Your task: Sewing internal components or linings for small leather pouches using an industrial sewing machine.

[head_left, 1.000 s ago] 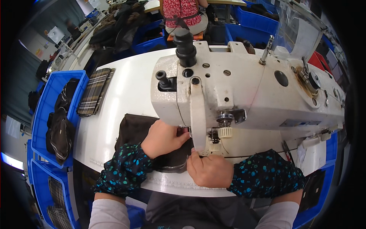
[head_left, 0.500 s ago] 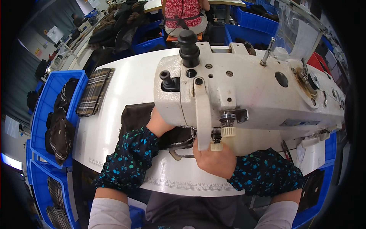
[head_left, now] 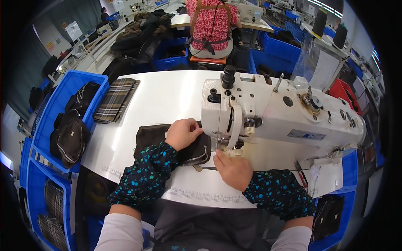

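Note:
A dark brown fabric piece (head_left: 155,138) with a metal zipper along its near right edge lies flat on the sewing machine's table, left of the needle. My left hand (head_left: 183,134) rests on its right part, thumb and forefinger pinched at the far right edge. Close in front of the presser foot (head_left: 222,142), my right hand (head_left: 234,169) has its thumb and forefinger drawn together; whatever is between them is too small to make out. The white sewing machine (head_left: 268,113) stands just beyond that hand.
At left, a blue bin (head_left: 42,134) holds dark zippered pieces, with folded plaid fabric (head_left: 115,100) beside it. A pair of red-and-black snips (head_left: 300,173) lies on the right. Across the table, a person in red (head_left: 209,25) sits with their back to me.
The view has drawn back and shifted, so the machine appears smaller and farther right. My left hand, partly hidden behind the machine head before, now shows fully on the fabric.

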`<state>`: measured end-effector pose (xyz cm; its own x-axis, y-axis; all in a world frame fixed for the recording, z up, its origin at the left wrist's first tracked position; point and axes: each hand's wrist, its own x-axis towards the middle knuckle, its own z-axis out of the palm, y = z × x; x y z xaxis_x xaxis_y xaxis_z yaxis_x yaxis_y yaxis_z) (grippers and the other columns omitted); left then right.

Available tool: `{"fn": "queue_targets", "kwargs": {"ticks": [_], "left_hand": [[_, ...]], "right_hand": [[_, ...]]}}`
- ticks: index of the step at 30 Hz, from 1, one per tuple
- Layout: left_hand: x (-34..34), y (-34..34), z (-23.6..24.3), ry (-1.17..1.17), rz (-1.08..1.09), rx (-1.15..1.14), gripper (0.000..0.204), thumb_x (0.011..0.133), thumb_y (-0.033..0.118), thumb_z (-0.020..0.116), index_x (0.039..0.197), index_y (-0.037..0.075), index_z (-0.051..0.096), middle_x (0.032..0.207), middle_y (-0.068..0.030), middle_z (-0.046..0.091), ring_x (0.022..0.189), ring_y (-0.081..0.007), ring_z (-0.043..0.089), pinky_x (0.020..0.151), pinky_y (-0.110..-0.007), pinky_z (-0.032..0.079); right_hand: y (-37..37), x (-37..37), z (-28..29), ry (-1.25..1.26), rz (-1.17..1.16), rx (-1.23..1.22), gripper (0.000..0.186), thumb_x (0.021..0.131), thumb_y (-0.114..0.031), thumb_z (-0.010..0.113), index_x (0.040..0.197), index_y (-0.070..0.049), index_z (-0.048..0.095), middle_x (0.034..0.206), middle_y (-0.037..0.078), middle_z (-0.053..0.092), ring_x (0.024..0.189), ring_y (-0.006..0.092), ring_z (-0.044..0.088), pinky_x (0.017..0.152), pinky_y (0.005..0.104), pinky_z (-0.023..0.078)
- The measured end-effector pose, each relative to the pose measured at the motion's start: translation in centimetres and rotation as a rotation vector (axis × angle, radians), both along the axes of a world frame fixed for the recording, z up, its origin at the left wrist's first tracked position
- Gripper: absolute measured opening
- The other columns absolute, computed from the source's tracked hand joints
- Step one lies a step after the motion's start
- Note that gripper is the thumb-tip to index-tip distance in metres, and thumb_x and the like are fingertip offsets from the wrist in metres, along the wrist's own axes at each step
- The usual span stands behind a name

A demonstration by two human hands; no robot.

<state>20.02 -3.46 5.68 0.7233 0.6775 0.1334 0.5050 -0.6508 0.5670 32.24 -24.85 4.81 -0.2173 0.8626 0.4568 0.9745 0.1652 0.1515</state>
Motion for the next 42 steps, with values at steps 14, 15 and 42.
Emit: {"fn": "queue_targets", "kwargs": {"ticks": [14,15,42], "left_hand": [[-9.8,-14.6,3.2,-0.567,0.014,-0.180,0.013,0.097,0.008,0.062,0.089,-0.001,0.060,0.070,-0.0025,0.056,0.061,-0.0088,0.051,0.056,-0.023,0.041],[-10.9,-14.3,2.9,-0.557,0.031,-0.170,0.014,0.098,0.010,0.061,0.090,-0.001,0.060,0.071,-0.0020,0.055,0.061,-0.0084,0.050,0.056,-0.023,0.040],[-11.8,-11.3,0.6,-0.279,0.058,-0.208,0.014,0.091,0.020,0.069,0.092,0.006,0.070,0.075,-0.0126,0.068,0.063,-0.0252,0.065,0.061,-0.033,0.051]], "right_hand": [[-8.8,-7.7,0.9,1.316,-0.095,0.200,0.069,0.090,-0.004,0.069,0.151,-0.005,0.036,0.137,0.016,0.059,0.117,0.0257,0.064,0.097,0.0314,0.049],[-11.3,-6.8,1.3,1.391,-0.135,0.196,0.063,0.089,-0.003,0.070,0.146,-0.003,0.043,0.146,0.015,0.052,0.128,0.0272,0.058,0.102,0.0338,0.047],[-17.9,-0.7,-1.3,0.464,-0.632,0.218,0.038,0.086,-0.008,0.067,0.123,0.001,0.061,0.136,0.018,0.057,0.118,0.0397,0.055,0.106,0.0521,0.039]]}}
